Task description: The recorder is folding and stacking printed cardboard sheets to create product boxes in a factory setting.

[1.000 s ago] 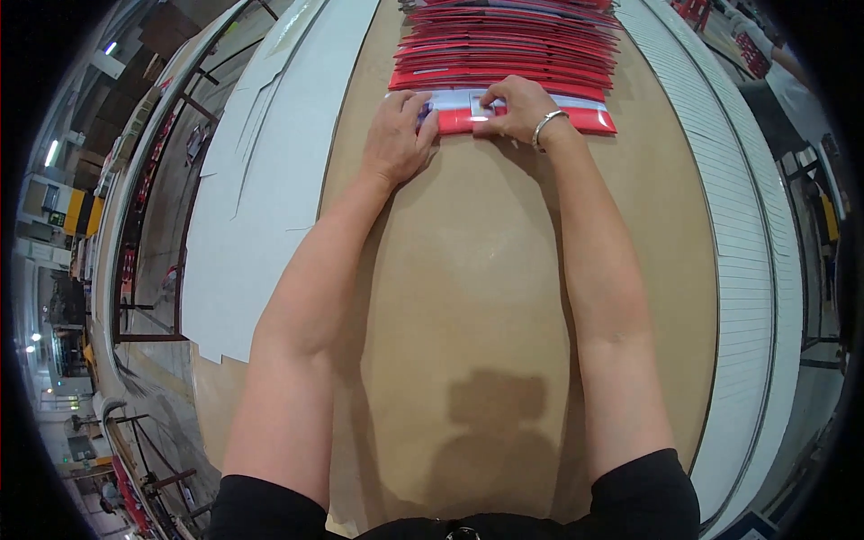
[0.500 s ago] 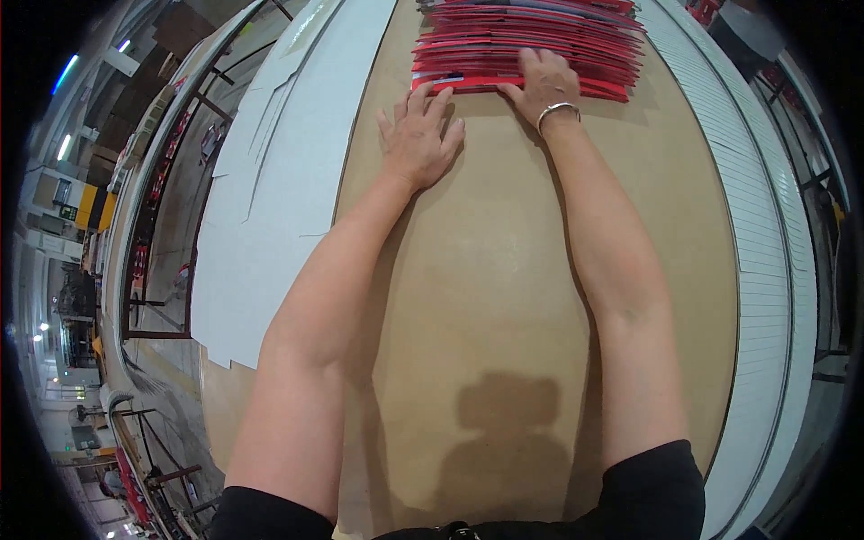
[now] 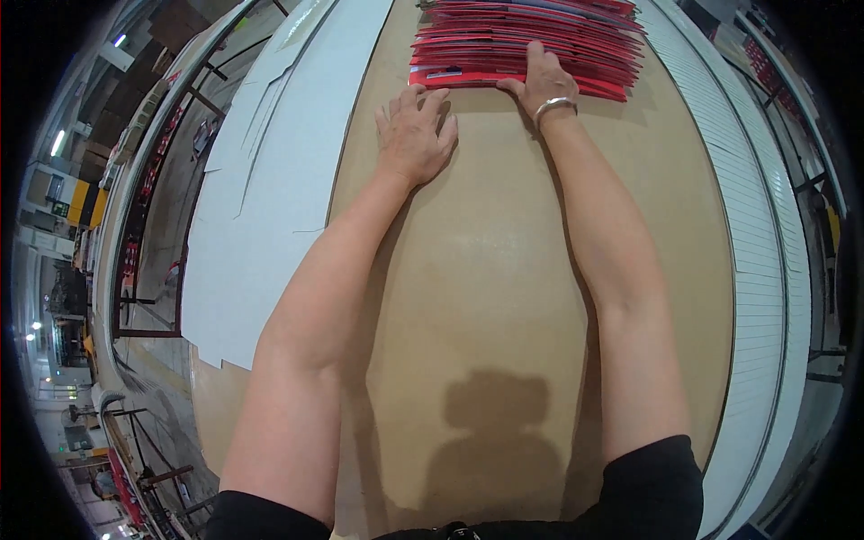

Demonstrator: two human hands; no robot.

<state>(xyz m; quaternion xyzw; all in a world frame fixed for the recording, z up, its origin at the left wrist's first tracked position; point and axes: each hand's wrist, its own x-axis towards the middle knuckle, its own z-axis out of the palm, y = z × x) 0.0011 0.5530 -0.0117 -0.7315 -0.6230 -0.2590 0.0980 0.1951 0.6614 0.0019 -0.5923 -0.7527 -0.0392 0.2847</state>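
A row of overlapping, flat red cardboard pieces (image 3: 468, 45) lies at the far end of the brown board, their near edges facing me. My left hand (image 3: 416, 139) rests with bent, spread fingers at the near left corner of the closest piece, holding nothing. My right hand (image 3: 547, 83), with a silver bracelet on its wrist, lies over the front edge of the row. Its thumb stretches left along that edge and a finger points away across the top. The undersides of both hands are hidden.
Smooth brown board (image 3: 477, 261) covers the middle of the work surface. White sheets (image 3: 270, 198) with torn edges lie along the left, and a ribbed white strip (image 3: 765, 270) runs down the right. A dark metal-framed rack (image 3: 148, 270) stands beyond on the left.
My right hand's fingers have drawn closer together, with one now pointing forward. My left hand has shifted slightly left and back, its fingertips more bent. The red pieces have barely moved.
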